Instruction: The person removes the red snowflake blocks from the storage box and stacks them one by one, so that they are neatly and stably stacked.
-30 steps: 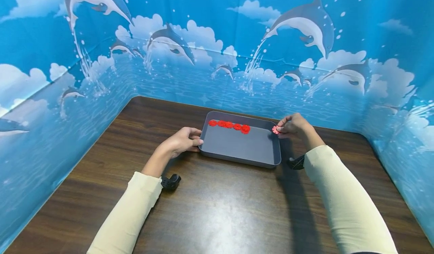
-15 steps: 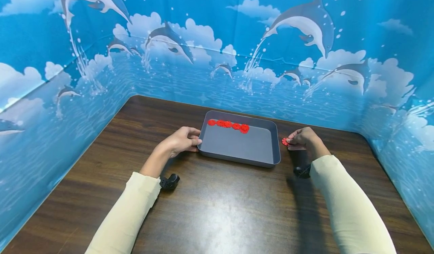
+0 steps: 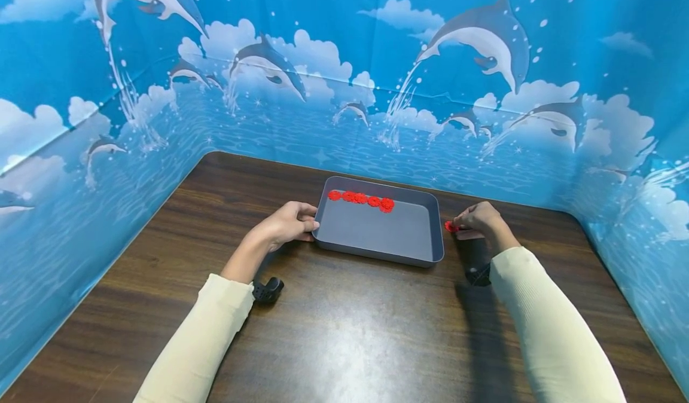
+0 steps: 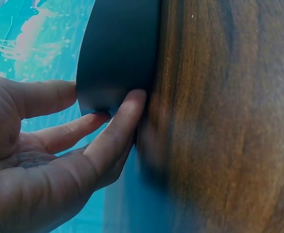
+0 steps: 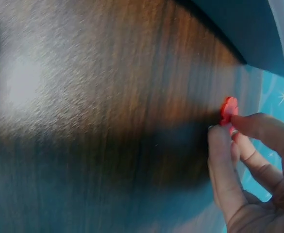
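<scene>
The grey rectangular tray (image 3: pixel 377 229) sits on the table in the head view, with several red notched discs (image 3: pixel 359 198) in a row along its far side. My left hand (image 3: pixel 290 222) holds the tray's left side. In the left wrist view, its digits (image 4: pixel 127 104) press the tray's outer wall (image 4: pixel 120 48) from rim to base. To the right of the tray, my right hand (image 3: pixel 481 219) pinches one red notched disc (image 3: pixel 451 226) between thumb and fingers, close over the table. The right wrist view shows this disc (image 5: pixel 228 110) tilted nearly edge-on.
The brown wood-grain table (image 3: pixel 344 325) spreads around the tray. A blue dolphin-print curtain (image 3: pixel 323 62) stands right behind the table and along both sides. A black band (image 3: pixel 267 289) sits at the left wrist, another (image 3: pixel 478 274) at the right.
My right hand has moved from above the tray's right rim, down and right to beside it, still pinching the disc, which has tilted flatter. The left hand stays on the tray.
</scene>
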A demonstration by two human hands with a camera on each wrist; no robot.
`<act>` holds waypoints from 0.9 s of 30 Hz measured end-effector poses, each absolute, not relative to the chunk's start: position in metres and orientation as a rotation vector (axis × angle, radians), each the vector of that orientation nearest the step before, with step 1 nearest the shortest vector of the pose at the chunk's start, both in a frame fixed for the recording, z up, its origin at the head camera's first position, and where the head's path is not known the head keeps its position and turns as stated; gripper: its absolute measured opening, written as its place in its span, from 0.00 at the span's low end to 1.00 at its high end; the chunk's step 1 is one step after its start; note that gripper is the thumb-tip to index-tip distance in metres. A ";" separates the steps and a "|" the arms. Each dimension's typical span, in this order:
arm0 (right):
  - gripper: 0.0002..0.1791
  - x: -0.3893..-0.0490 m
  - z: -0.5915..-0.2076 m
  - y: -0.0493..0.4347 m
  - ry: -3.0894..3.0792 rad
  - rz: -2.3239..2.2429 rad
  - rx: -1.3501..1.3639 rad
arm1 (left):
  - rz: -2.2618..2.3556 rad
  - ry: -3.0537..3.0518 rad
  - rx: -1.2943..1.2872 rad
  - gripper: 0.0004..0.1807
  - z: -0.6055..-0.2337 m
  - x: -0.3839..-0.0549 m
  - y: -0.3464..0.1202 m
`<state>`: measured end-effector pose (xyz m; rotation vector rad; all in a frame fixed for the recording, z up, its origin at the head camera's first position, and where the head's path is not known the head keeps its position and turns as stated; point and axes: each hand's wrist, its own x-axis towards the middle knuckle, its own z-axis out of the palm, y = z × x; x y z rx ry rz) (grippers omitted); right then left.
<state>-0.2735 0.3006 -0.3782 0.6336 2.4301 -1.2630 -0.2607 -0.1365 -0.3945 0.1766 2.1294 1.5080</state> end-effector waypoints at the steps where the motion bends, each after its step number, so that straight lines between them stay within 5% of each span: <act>1: 0.05 -0.273 -0.378 0.300 2.415 -1.283 0.631 | 1.510 2.131 0.179 0.29 -0.394 -0.261 -0.137; 13: 0.21 -0.284 -0.347 0.277 2.509 -1.198 0.435 | 1.531 2.116 0.208 0.29 -0.395 -0.259 -0.138; 27: 0.17 -0.303 -0.339 0.215 2.544 -1.170 0.217 | 1.538 2.114 0.162 0.30 -0.395 -0.259 -0.139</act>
